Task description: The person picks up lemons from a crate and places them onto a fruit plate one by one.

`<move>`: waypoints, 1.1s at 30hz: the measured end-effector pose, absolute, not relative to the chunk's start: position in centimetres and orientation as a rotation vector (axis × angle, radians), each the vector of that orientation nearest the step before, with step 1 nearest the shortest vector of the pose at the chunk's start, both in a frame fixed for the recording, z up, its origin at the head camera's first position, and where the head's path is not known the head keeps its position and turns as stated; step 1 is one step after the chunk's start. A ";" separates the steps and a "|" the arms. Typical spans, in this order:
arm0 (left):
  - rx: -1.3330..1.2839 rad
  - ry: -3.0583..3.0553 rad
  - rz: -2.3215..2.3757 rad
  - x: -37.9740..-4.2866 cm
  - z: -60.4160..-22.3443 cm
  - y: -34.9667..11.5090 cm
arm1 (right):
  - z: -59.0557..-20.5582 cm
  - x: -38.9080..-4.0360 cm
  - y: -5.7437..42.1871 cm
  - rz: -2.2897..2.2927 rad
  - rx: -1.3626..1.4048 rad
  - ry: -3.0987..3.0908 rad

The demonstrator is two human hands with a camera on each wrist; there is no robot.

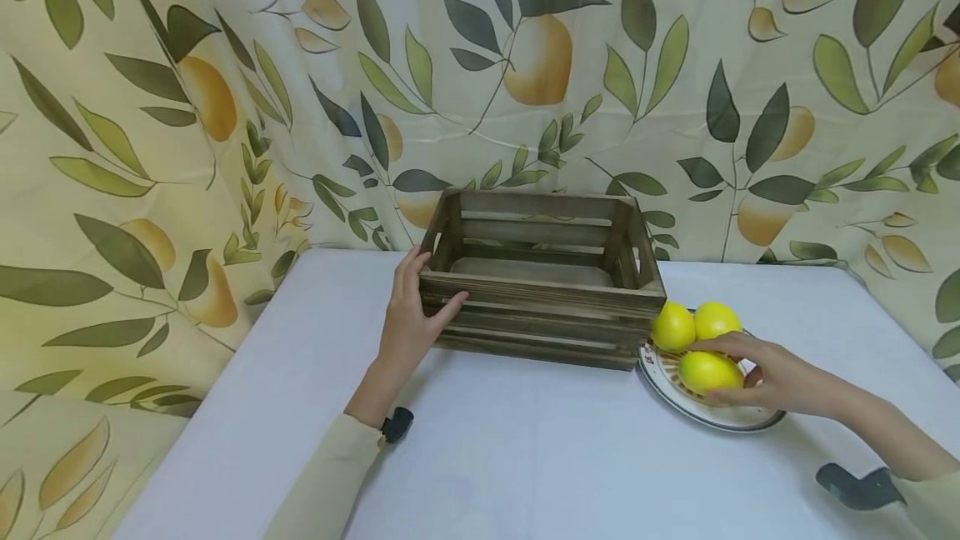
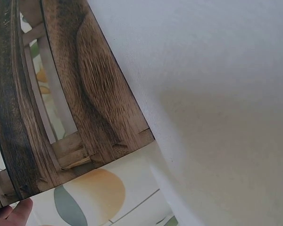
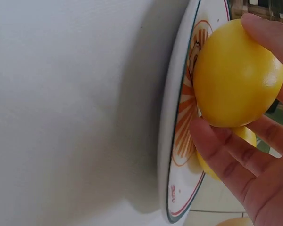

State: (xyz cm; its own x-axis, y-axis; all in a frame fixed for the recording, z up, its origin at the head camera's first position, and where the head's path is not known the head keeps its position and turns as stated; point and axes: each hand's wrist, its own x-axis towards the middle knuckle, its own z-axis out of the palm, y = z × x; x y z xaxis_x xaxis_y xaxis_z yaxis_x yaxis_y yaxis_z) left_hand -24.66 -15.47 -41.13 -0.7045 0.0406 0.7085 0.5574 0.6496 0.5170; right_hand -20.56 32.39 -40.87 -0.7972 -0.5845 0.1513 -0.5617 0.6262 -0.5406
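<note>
A brown slatted wooden crate stands upright at the middle back of the white table. My left hand grips its front left corner, thumb on the front slat and fingers at the end panel; in the left wrist view only fingertips show beside the crate. Right of the crate, a patterned plate bears three yellow lemons. My right hand holds the nearest lemon, thumb on one side and fingers on the other. Two other lemons lie behind it, partly hidden in the right wrist view.
The white tabletop stretches in front of the crate and plate. Behind it hangs a cloth printed with fruit and leaves. The crate's right front corner comes close to the plate and overlaps it in the head view. A dark band circles the left wrist.
</note>
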 end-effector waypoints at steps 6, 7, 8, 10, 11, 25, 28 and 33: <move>-0.475 -2.190 -1.008 -24.8 -41.5 -14.6 | -41.8 -19.4 33.1 -0.937 -1.006 2.879; -0.470 -2.194 -1.009 -24.7 -41.5 -14.6 | -41.8 -19.3 33.1 -0.935 -1.004 2.885; -0.464 -2.196 -1.011 -24.6 -41.6 -14.6 | -41.8 -19.3 33.2 -0.934 -0.999 2.885; -0.456 -2.196 -1.007 -24.5 -41.6 -14.6 | -41.8 -19.2 33.3 -0.927 -0.975 2.886; -0.453 -2.197 -1.005 -24.4 -41.6 -14.6 | -41.8 -19.2 33.4 -0.920 -0.969 2.887; -0.471 -2.216 -0.999 -24.8 -40.4 -14.8 | -40.0 -18.9 33.9 -0.948 -0.919 3.034; -0.454 -2.241 -0.969 -24.6 -40.0 -14.9 | -38.7 -19.0 33.7 -0.915 -0.851 3.126; -0.469 -2.256 -0.813 -24.3 -39.1 -14.6 | -36.3 -19.0 32.9 -0.944 -0.708 3.116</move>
State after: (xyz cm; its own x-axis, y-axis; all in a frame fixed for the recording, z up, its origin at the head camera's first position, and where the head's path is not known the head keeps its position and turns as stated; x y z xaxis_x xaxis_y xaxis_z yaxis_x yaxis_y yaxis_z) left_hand -24.31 -14.62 -39.06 -0.7010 0.0995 0.7062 0.5271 0.7393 0.4190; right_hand -18.98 32.93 -36.34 -0.8924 -0.3402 0.2964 -0.4475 0.7515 -0.4847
